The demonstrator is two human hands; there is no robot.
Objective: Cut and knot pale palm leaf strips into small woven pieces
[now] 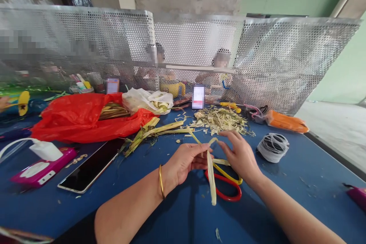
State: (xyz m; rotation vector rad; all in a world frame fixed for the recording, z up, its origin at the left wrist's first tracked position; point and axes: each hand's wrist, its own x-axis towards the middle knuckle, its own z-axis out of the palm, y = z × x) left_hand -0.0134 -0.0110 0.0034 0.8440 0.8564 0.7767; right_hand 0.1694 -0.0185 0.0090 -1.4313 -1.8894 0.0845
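Thumb and fingers of my left hand [185, 162] are closed on a pale, dry husk strip [212, 183], whose loose end hangs toward the table. On the strip's upper, bent part, the thumb and fingertips of my right hand [240, 154] pinch it close to the left thumb. Scissors with a red handle loop [233, 197] and a yellow one lie beneath both hands; their blades are hidden. Just behind the left fingers, a bundle of long husk stalks [148, 133] lies on the blue table [171, 213]. Beyond the right hand is a heap of husk scraps [221, 120].
A red plastic bag [77, 116] and a white bag [143, 97] hold more husks. On the left lie a phone [91, 167] and a magenta power strip [42, 169]. A wire spool [273, 146] and orange packet [287, 121] sit right. Perforated metal screens [197, 42] stand behind; people sit beyond.
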